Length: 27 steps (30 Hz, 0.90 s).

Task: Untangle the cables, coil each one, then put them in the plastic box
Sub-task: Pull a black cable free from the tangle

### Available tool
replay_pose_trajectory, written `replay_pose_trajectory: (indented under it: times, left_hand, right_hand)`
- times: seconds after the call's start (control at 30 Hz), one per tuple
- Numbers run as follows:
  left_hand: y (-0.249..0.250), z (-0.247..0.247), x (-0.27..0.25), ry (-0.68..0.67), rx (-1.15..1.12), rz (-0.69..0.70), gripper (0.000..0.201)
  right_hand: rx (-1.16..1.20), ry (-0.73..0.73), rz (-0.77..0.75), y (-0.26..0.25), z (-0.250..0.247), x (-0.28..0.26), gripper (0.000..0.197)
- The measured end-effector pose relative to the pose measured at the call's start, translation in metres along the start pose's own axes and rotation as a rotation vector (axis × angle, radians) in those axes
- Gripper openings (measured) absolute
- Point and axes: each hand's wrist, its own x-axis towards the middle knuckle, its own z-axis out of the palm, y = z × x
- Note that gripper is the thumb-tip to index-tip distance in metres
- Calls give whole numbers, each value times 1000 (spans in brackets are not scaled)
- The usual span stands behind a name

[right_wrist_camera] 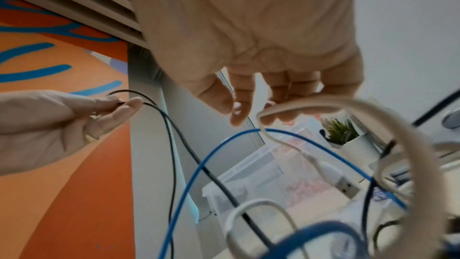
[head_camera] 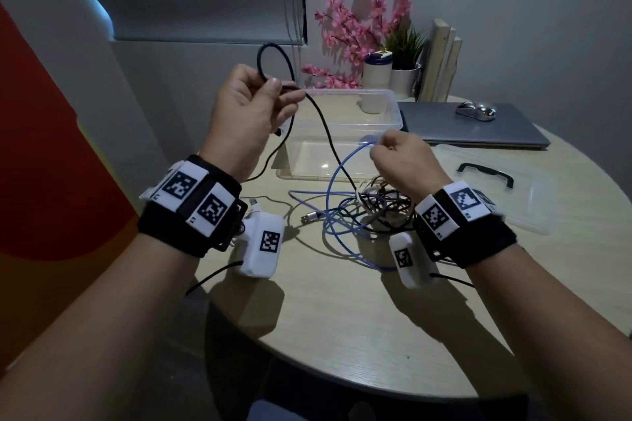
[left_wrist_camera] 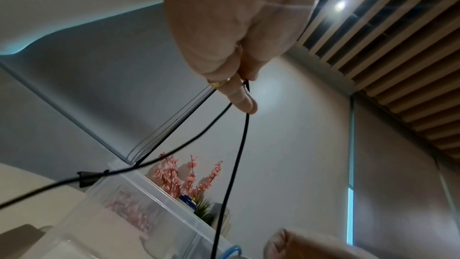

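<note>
My left hand (head_camera: 277, 89) is raised above the table and pinches a black cable (head_camera: 321, 123) between thumb and fingers (left_wrist_camera: 245, 95). A loop of it stands above the hand, and its plug (left_wrist_camera: 86, 177) dangles below. My right hand (head_camera: 376, 147) hovers lower over the tangle (head_camera: 376, 205), its fingers (right_wrist_camera: 248, 105) curled round a loop of white cable (right_wrist_camera: 311, 105). A blue cable (head_camera: 333, 178) arches up to those fingers; whether they grip it too I cannot tell. The clear plastic box (head_camera: 393, 113) stands open behind both hands.
The box's lid (head_camera: 533, 202) lies right of the tangle. Behind it a closed laptop (head_camera: 478, 137) carries a mouse (head_camera: 475, 109). A white cup, a potted plant and pink flowers (head_camera: 359, 27) stand at the back. Bare round table (head_camera: 342, 301) lies in front.
</note>
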Motion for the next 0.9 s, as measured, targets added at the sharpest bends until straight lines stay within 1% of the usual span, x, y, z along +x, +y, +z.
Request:
replay_pose_trajectory:
  times: [0.07, 0.13, 0.23, 0.33, 0.4, 0.53, 0.6, 0.7, 0.8, 0.87, 0.9]
  left_hand:
    - [1, 3, -2, -22, -31, 4, 19]
    - [4, 5, -3, -45, -82, 14, 18]
    - [11, 5, -2, -69, -153, 53, 17]
    - [18, 3, -2, -89, -166, 100, 15]
    - [18, 0, -1, -80, -160, 115, 15]
    - [10, -9, 3, 51, -120, 83, 16]
    - [2, -14, 4, 107, -66, 38, 16]
    - [-8, -19, 2, 141, 71, -51, 19]
    - [-25, -19, -4, 90, 353, -112, 22]
    - [-33, -16, -9, 43, 523, -99, 19]
    - [-36, -13, -12, 13, 572, -79, 16]
  right_hand:
    - [8, -29, -61, -5, 3, -2, 15]
    - [-59, -112, -104, -6, 8, -2, 16]
    - [-163, -221, -91, 3, 18, -2, 17]
    - [-236, -219, -42, 12, 20, -2, 17]
    - [-269, -222, 0, 14, 15, 0, 18]
    - [-209, -173, 33, 12, -10, 7, 17]
    - [-179, -136, 22, 12, -21, 11, 17]
    - [-114, -52, -2, 12, -31, 15, 17]
    - [30, 40, -5, 5, -38, 19, 20]
    - [183, 61, -1, -2, -45, 20, 20]
    - [272, 62, -2, -6, -48, 20, 19]
